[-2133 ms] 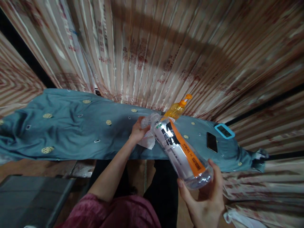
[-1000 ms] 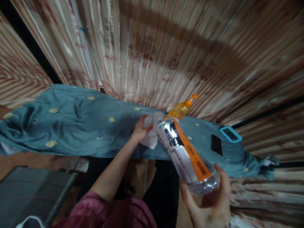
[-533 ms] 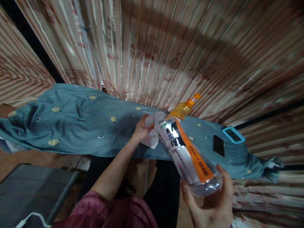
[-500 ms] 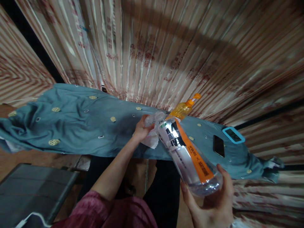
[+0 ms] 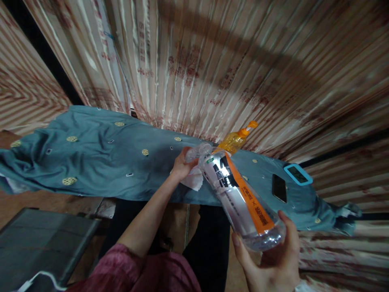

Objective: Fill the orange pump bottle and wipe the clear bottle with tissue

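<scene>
My right hand (image 5: pixel 270 261) grips the base of a clear plastic bottle (image 5: pixel 240 198) with a silver, black and orange label. The bottle is tilted, its neck pointing up and left. My left hand (image 5: pixel 181 165) is closed at the bottle's neck, pressing a white tissue (image 5: pixel 193 181) against it. The cap end is hidden by my fingers and the tissue. Both hands hover over the front edge of a table draped in blue cloth (image 5: pixel 100 158).
An orange pump bottle (image 5: pixel 234 140) stands behind the tilted bottle. A black phone (image 5: pixel 279 187) and a blue-framed device (image 5: pixel 298 174) lie at the right of the cloth. Striped curtains (image 5: pixel 197 61) hang behind. A dark flat surface (image 5: pixel 39 239) sits at lower left.
The view has drifted slightly; both hands keep the same hold on the bottle and tissue, with the left hand shifting only a little at the neck.
</scene>
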Motion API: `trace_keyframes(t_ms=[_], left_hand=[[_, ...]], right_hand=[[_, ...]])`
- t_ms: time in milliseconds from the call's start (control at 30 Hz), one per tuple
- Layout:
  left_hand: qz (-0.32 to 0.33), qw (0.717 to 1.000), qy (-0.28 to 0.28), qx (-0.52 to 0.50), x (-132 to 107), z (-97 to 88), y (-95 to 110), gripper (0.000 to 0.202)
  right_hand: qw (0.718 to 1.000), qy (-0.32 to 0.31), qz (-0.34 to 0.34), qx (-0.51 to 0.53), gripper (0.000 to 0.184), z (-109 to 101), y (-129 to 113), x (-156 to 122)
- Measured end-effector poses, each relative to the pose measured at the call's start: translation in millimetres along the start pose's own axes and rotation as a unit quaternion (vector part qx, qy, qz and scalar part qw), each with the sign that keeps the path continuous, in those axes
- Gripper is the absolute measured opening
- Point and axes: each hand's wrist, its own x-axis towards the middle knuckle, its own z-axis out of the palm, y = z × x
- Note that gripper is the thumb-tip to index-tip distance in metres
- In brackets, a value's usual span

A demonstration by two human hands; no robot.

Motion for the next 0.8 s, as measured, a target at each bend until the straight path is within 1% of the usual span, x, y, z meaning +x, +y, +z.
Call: trace_keyframes(t_ms=[267, 400, 533, 667, 800], left_hand=[[-0.013, 1.000, -0.004, -0.016, -0.5, -0.7, 0.6, 0.046], [-0.014, 1.000, -0.004, -0.008, -0.8, -1.4, 2.0, 0.046], [-0.010, 1.000, -0.002, -0.001, -0.9, -2.0, 3.7, 0.045], [-0.005, 1.000, 0.002, 0.003, -0.9, -1.4, 3.3, 0.043], [-0.006, 1.000, 0.005, -0.007, -0.4, 0.0, 0.0, 0.043]], right_hand=[[1.000, 0.011, -0.006, -0.015, 0.100, -0.6, -3.3, 2.2], [1.000, 0.006, 0.015, -0.011, 0.102, -1.0, -2.2, 1.1], [1.000, 0.008, 0.006, -0.008, 0.102, -1.5, -3.2, 1.2], [0.999, 0.008, 0.026, -0.019, 0.102, -1.2, -4.0, 0.5], [0.999, 0.008, 0.026, -0.018, 0.104, -1.3, -2.1, -1.6]])
